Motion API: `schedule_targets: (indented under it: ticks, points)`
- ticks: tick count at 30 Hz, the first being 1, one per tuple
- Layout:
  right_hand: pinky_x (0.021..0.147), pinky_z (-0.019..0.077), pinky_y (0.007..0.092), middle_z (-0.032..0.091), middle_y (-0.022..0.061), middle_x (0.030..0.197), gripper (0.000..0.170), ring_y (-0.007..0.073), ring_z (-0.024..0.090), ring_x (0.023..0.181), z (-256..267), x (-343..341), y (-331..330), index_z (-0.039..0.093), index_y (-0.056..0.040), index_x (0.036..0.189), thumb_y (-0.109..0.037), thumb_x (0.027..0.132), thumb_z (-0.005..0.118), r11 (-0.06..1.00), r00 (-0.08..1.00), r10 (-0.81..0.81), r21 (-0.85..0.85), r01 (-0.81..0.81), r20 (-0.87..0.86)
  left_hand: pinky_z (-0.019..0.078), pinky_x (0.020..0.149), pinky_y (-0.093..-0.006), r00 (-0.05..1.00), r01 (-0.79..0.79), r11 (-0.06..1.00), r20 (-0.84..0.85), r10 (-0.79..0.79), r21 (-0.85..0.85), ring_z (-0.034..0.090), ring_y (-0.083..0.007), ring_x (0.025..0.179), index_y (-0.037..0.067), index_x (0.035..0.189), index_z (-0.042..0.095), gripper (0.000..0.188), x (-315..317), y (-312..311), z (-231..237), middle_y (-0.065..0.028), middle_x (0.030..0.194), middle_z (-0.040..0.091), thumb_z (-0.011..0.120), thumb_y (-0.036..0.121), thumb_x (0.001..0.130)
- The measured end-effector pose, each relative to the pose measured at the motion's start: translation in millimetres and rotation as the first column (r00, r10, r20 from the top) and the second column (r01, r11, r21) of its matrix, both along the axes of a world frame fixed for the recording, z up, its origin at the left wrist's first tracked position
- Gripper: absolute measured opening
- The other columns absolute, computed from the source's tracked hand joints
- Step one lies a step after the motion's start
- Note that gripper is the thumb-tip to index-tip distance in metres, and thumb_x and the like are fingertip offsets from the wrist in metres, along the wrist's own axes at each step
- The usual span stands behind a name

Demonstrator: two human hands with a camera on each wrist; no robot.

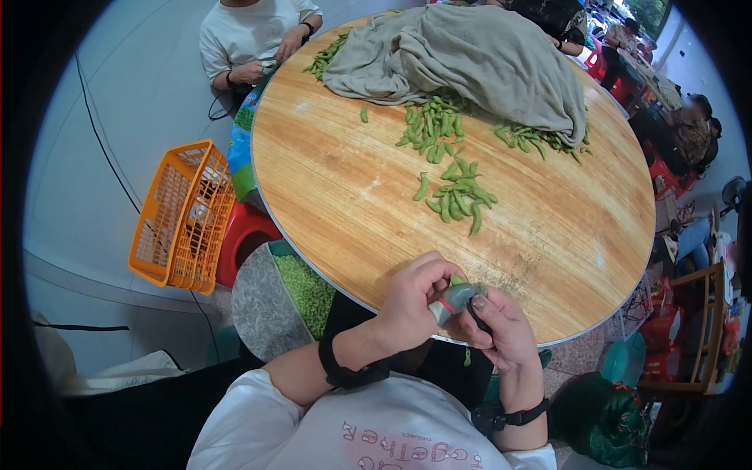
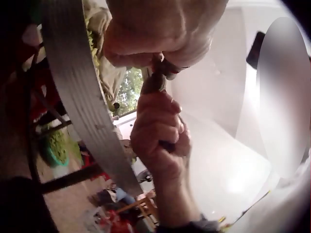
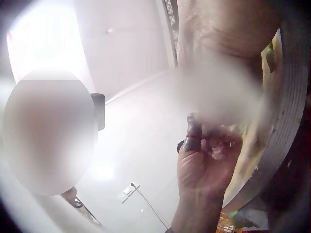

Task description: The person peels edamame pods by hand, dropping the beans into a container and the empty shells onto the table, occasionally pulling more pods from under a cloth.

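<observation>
In the head view my left hand [image 1: 409, 301] is at the table's near edge, its thumb in a grey cover [image 1: 458, 295] with a red band. A green soybean pod [image 1: 456, 280] shows partly between that thumb and the curled fingers, which pinch it. Close beside it, my right hand [image 1: 505, 325] has its fingers curled round a thin dark object [image 1: 478, 319], mostly hidden in the grip; I cannot tell its kind. Both hands nearly meet at the thumb cover. In the right wrist view the banded cover [image 3: 193, 136] stands upright on the left thumb.
Loose soybean pods [image 1: 462, 192] lie on the round wooden table [image 1: 337, 196], with more under a grey cloth [image 1: 470, 63]. Shelled green beans [image 1: 304, 291] fill a container below left. An orange crate [image 1: 176, 223] stands beside a red stool [image 1: 249, 235]. Another person [image 1: 254, 47] sits across.
</observation>
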State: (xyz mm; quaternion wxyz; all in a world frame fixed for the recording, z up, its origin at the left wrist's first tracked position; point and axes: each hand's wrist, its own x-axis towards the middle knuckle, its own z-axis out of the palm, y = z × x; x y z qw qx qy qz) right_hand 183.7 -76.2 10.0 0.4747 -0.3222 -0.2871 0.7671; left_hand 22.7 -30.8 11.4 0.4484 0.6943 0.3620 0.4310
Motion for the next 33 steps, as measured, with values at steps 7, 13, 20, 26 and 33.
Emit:
schedule_targets:
  ticks: [7,13,20,26,33]
  points:
    - [0.039,0.0271,0.0152,0.048,0.0016,0.062,0.016,0.0037,0.034,0.045,8,-2,-12,0.052,-0.0019,0.088,-0.017,0.093,0.046,0.984,0.988,0.039,-0.169,-0.065,-0.153,0.042,0.072,-0.0199,0.673,0.669,0.688,0.621,-0.402,-0.281,0.052,-0.0049,0.077,0.004,0.096,0.052,0.02,-10,17,-14,0.0011,0.084,0.053,0.06,-0.002,0.078]
    - [0.042,0.0291,0.0176,0.05,-0.0002,0.059,0.012,0.0037,0.037,0.047,3,-6,-5,0.054,-0.0022,0.087,-0.013,0.09,0.05,0.975,0.847,-0.207,0.174,0.138,0.49,0.0414,0.073,-0.0203,0.865,0.438,0.801,0.435,-0.251,-0.408,0.051,-0.0055,0.081,0.004,0.092,0.053,0.016,-2,9,-9,0.0018,0.085,0.052,0.063,0.002,0.079]
    - [0.046,0.034,0.0191,0.05,-0.0025,0.057,0.014,0.0028,0.042,0.051,6,2,0,0.057,-0.0024,0.08,-0.013,0.089,0.054,0.981,0.934,-0.162,-0.054,0.188,0.317,0.0431,0.073,-0.0208,0.842,0.516,0.727,0.425,-0.333,-0.453,0.052,-0.0059,0.081,0.003,0.097,0.052,0.014,-6,17,-12,0.0004,0.085,0.054,0.054,-0.001,0.084]
    - [0.051,0.0377,0.0205,0.053,0.0003,0.059,0.013,0.0052,0.046,0.055,-4,2,4,0.057,-0.0002,0.084,-0.013,0.087,0.055,0.951,0.63,-0.302,0.269,0.151,0.716,0.0443,0.066,-0.0263,0.918,0.393,0.795,0.145,-0.369,-0.462,0.055,-0.0108,0.074,0.002,0.094,0.05,0.009,-7,17,-15,-0.0023,0.078,0.054,0.052,0.002,0.085]
    - [0.053,0.0401,0.0237,0.057,0.0045,0.066,0.019,0.0067,0.048,0.06,7,-10,20,0.055,0.0006,0.098,-0.011,0.083,0.06,0.816,0.389,-0.564,0.563,0.129,0.729,0.0477,0.063,-0.032,0.9,0.175,0.979,-0.42,-0.116,0.105,0.057,-0.0241,0.068,0.0,0.105,0.045,0.03,0,9,-6,-0.0126,0.076,0.054,0.057,-0.001,0.077]
